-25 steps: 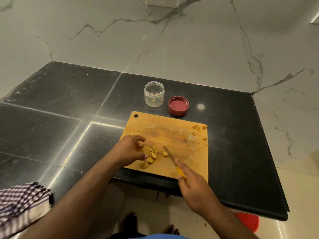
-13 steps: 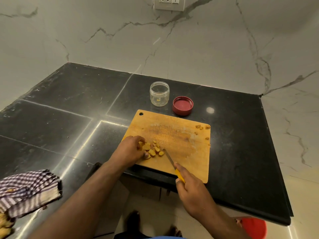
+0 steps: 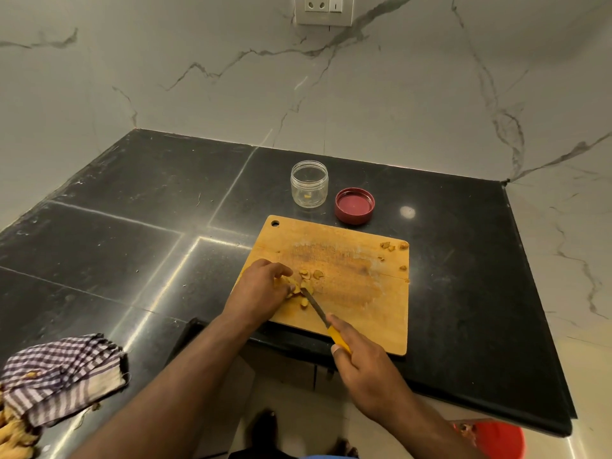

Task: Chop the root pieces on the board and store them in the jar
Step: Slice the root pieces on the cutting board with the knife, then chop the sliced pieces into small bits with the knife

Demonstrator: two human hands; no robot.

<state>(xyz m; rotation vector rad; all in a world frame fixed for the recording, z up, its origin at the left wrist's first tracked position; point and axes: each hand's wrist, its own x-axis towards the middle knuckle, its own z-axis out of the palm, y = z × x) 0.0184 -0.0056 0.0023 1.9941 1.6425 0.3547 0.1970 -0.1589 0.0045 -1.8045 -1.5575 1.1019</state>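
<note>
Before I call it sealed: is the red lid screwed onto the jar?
No, the red lid lies on the counter beside the open jar.

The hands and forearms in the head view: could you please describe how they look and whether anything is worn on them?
Both forearms are bare up to the frame edge, with no sleeves in view. The left hand and right hand wear no gloves, and no rings, watch or bands show. A short, pale thumbnail is visible on the right hand.
</note>
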